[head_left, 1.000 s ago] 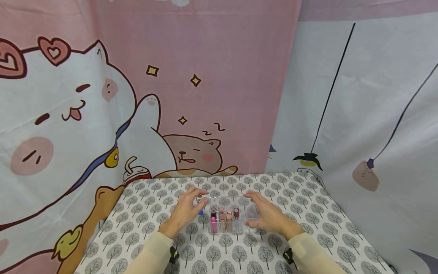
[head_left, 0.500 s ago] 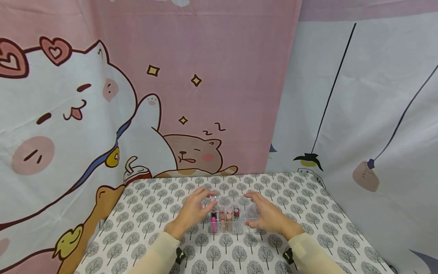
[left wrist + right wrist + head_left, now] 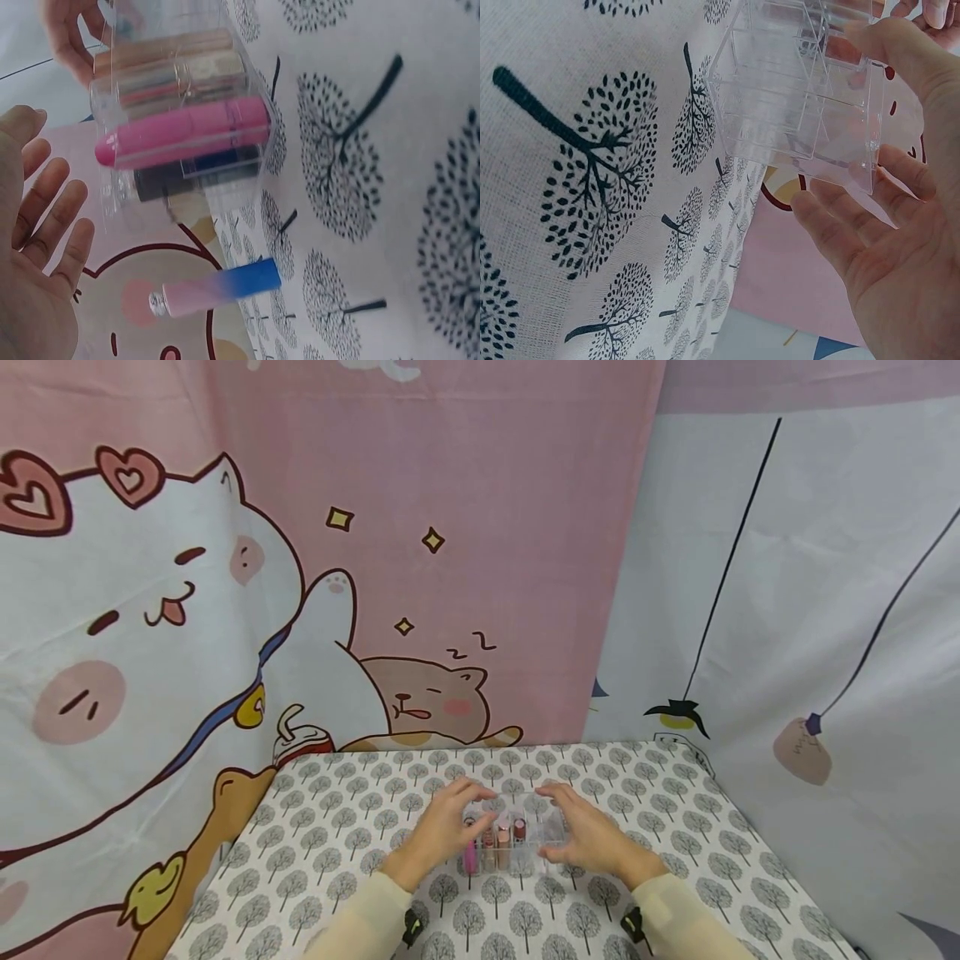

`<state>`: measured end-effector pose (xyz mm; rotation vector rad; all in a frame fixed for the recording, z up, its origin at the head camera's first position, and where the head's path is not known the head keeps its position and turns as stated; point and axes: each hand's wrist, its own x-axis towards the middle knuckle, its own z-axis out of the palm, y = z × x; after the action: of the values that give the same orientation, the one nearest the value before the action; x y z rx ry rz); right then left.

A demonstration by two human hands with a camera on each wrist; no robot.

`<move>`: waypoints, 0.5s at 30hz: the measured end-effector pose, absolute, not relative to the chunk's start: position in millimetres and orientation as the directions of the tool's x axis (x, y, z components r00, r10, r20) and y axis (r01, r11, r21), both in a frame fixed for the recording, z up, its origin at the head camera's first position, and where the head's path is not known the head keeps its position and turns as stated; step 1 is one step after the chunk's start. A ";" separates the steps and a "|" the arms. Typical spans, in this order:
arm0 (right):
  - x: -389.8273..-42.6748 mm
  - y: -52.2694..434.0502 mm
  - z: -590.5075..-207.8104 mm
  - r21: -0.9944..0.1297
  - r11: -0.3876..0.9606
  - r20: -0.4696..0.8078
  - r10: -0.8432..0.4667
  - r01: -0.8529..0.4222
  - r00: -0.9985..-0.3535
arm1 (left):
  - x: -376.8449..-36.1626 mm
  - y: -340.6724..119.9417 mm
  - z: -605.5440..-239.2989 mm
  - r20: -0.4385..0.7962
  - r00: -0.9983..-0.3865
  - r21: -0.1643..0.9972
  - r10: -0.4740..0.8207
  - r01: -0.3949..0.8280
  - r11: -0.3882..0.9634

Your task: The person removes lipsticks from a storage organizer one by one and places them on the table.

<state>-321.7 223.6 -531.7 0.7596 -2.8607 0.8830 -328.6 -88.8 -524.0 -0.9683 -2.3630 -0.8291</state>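
Right hand (image 3: 592, 839) has thumb and fingers on the right end of the clear organizer (image 3: 517, 839); left hand (image 3: 442, 831), fingers spread, hovers at its left end, holding nothing. The organizer sits mid-table (image 3: 675, 827) on tree-print cloth, a blue-capped tube (image 3: 217, 291) beside it, cartoon-cat curtains (image 3: 225, 610) behind.

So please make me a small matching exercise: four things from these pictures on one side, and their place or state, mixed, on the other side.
Things:
1. pink tube
2. pink-and-blue tube
3. left hand
4. right hand

Places or states:
A. lies loose on the tablecloth, outside the clear organizer
B. fingers spread, holding nothing
C. thumb and fingers on the organizer's empty end
D. inside a compartment of the organizer

Pairs: 1-D, 2-A, 3-B, 4-C
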 end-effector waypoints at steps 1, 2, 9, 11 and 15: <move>-321.7 223.6 -531.4 -0.515 0.716 0.189 -0.441 -0.471 -0.877 | -328.6 -86.7 -524.8 0.600 -0.647 0.350 0.471 0.741 0.573; -322.0 223.8 -531.1 -0.511 0.717 0.193 -0.442 -0.474 -0.876 | -328.6 -84.5 -525.4 0.600 -0.644 0.347 0.475 0.744 0.570; -324.3 224.3 -531.3 -0.507 0.712 0.203 -0.449 -0.486 -0.870 | -325.2 -69.3 -533.7 0.613 -0.630 0.326 0.477 0.752 0.574; -324.0 224.1 -532.2 -0.511 0.712 0.198 -0.448 -0.482 -0.872 | -324.0 -65.4 -536.1 0.613 -0.630 0.324 0.477 0.751 0.575; -322.6 223.8 -532.8 -0.514 0.708 0.200 -0.449 -0.483 -0.871 | -323.1 -59.0 -538.9 0.630 -0.618 0.310 0.470 0.755 0.578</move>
<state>-322.6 223.8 -532.8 0.7779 -2.8477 0.8833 -323.1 -59.0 -538.9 -0.9786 -2.3231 -0.7801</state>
